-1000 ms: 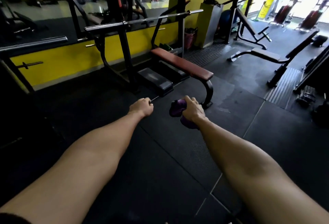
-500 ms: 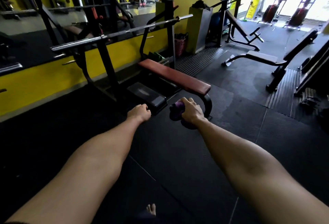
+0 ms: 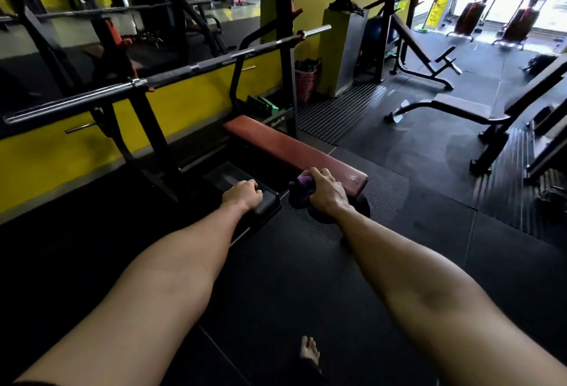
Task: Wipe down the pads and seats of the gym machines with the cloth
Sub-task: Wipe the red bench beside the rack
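Nearer now, red pad [image 3: 276,143]; right hand [image 3: 326,194] clutches bunched purple cloth [image 3: 302,190] over its near end; left hand [image 3: 242,195] fisted, seemingly empty; wadded cloth may skip edges.

Bench pad [image 3: 294,149]: top bare along its length, open to reach from the near end and the right side. Barbell [image 3: 171,75] on rack uprights [image 3: 288,78] crosses over the pad's far end and blocks access from above there. Black step [image 3: 233,180] lies just left of the pad's near end, with a narrow gap between them. Right hand [image 3: 325,190] gripping cloth [image 3: 302,190] covers the near-end corner. Floor mat [image 3: 414,226] right of the pad gives wide passage. Adjustable bench [image 3: 460,109] stands well apart on the right. Bare foot [image 3: 310,353] on the mat at the bottom edge.
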### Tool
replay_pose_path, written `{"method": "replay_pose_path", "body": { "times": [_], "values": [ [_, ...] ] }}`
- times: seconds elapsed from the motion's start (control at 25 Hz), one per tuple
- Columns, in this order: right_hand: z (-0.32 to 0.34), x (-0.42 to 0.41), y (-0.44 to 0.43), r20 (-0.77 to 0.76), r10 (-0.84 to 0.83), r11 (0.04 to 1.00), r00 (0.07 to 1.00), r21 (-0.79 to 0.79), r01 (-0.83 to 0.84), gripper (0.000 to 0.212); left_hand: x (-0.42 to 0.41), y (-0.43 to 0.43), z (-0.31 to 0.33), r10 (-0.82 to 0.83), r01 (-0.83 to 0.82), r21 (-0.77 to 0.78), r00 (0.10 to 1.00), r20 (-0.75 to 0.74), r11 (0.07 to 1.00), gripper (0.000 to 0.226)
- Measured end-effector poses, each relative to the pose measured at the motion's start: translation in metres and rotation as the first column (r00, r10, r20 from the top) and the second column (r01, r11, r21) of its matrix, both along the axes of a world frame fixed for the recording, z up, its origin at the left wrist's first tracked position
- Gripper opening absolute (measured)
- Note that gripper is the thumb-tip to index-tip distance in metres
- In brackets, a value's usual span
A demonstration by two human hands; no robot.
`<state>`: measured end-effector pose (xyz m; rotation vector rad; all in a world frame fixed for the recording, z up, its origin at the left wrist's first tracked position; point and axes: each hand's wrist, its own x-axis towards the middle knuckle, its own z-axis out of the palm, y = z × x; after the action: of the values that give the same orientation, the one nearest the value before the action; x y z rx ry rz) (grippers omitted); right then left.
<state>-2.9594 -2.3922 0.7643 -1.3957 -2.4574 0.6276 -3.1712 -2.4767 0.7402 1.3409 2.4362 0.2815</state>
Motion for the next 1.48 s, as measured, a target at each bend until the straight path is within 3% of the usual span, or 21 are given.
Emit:
{"method": "replay_pose_path", "body": {
  "times": [0.28, 0.44, 0.88, 1.04, 1.48],
  "values": [
    [-0.002, -0.072, 0.157, 0.035, 0.152, 0.988, 0.988, -0.037, -0.150, 0.050, -0.052, 0.137, -0.005, 0.145, -0.147, 0.032, 0.988, 0.059, 0.989, 0.038],
    [-0.007, -0.124, 0.232, 0.022, 0.209, 0.975, 0.978, -0.076, -0.206, 0.062, -0.092, 0.195, -0.024, 0.144, -0.143, -0.038, 0.988, 0.046, 0.989, 0.036],
    [-0.038, -0.302, 0.436, 0.154, 0.224, 0.974, 0.962, -0.065, -0.217, 0.068, -0.265, 0.399, -0.068, 0.146, -0.144, -0.018, 0.980, 0.133, 0.989, 0.038],
    [-0.047, -0.366, 0.505, 0.151, 0.219, 0.976, 0.964, -0.056, -0.213, 0.052, -0.327, 0.455, -0.081, 0.172, -0.168, -0.034, 0.970, 0.173, 0.985, 0.037],
    [-0.156, -0.517, 0.693, 0.175, 0.365, 0.929, 0.914, -0.139, -0.344, 0.057, -0.441, 0.615, -0.176, 0.371, -0.343, -0.153, 0.900, 0.227, 0.927, 0.036]
  ]
}}
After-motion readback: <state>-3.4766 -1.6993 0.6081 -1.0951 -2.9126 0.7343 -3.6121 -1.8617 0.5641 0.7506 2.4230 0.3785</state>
